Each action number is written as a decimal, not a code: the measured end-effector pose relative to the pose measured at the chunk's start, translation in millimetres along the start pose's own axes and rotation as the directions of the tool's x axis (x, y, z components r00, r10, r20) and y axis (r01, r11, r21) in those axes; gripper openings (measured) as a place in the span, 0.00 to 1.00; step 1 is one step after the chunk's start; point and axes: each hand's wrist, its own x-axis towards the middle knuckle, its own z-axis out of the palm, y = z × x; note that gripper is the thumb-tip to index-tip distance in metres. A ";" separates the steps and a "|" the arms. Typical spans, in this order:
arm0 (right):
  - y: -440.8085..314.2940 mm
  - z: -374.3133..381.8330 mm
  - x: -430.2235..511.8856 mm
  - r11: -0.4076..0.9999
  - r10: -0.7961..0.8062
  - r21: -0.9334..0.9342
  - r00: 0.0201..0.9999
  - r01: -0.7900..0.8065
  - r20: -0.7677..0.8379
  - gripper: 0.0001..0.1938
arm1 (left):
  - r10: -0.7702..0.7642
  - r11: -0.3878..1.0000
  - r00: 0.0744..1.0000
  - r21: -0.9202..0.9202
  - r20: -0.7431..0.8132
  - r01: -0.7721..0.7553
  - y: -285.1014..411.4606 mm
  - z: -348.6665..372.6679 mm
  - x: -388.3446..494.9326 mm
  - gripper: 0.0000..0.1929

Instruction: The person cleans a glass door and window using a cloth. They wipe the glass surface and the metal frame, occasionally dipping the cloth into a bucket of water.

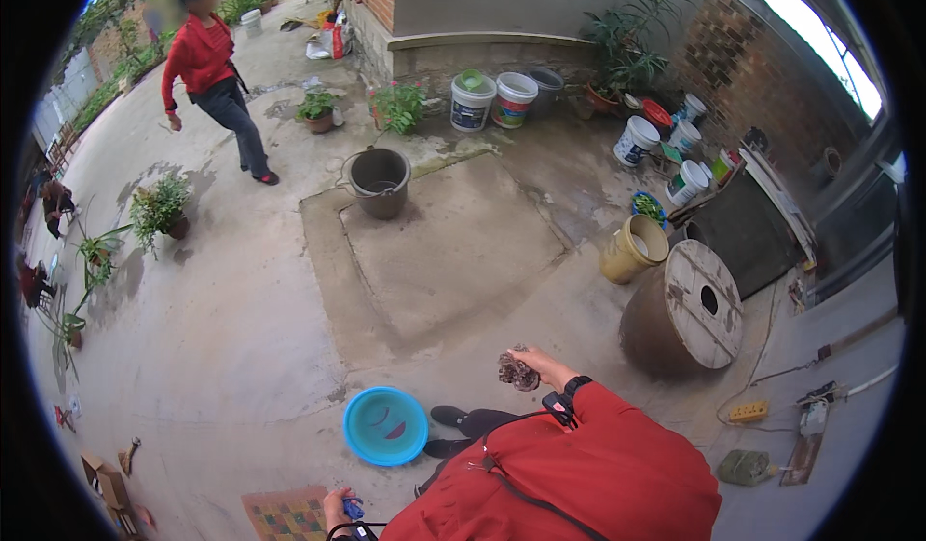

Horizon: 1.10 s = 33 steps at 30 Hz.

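Observation:
My right hand (548, 369) grips a crumpled brown-and-grey clump (518, 369), perhaps a rag or scrubber; its material is unclear. Low in the picture, my left hand (336, 506) is closed around a small blue bundle (353, 508) that looks like cloth. Between the two hands, in front of my dark shoes (448, 416), a round blue plastic basin (385, 425) stands on the concrete. It seems to hold water, and a dark red patch shows at its bottom. Beside my left hand lies a patterned mat (286, 516).
Ahead, a dark bucket (377, 183) with a handle stands on a concrete slab. To the right are a large brown jar (647, 317) with a wooden lid, a yellow bucket (626, 252) and a power strip (749, 411). A person in red (210, 71) is mid-stride at upper left, near potted plants (163, 208).

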 end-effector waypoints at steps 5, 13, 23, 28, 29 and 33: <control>18.2 -10.4 13.6 0.983 0.176 0.056 0.984 -0.174 -0.037 0.18 | 0.188 0.882 0.962 0.397 0.201 -0.255 -58.3 -17.9 18.3 0.05; 28.2 -32.5 33.4 0.944 0.323 -0.062 0.945 -0.325 -0.045 0.17 | -0.078 0.996 0.996 -0.046 -0.041 0.076 -83.7 19.5 16.4 0.05; 17.2 -12.2 50.7 0.947 0.313 -0.097 0.946 -0.305 0.081 0.18 | -0.093 0.991 0.995 -0.097 -0.044 0.088 -73.7 41.8 13.8 0.05; 28.0 -13.5 69.7 0.914 0.291 -0.296 0.957 -0.278 -0.003 0.19 | -0.091 0.991 0.995 -0.103 -0.042 0.086 -72.7 44.3 11.4 0.05; 29.4 -14.2 71.6 0.932 0.292 -0.245 0.954 -0.267 0.074 0.19 | -0.092 0.991 0.995 -0.106 -0.043 0.087 -72.5 44.4 10.9 0.05; 29.2 -14.9 70.1 0.949 0.282 -0.184 0.950 -0.255 0.135 0.19 | -0.089 0.990 0.995 -0.114 -0.050 0.082 -72.3 43.0 9.3 0.05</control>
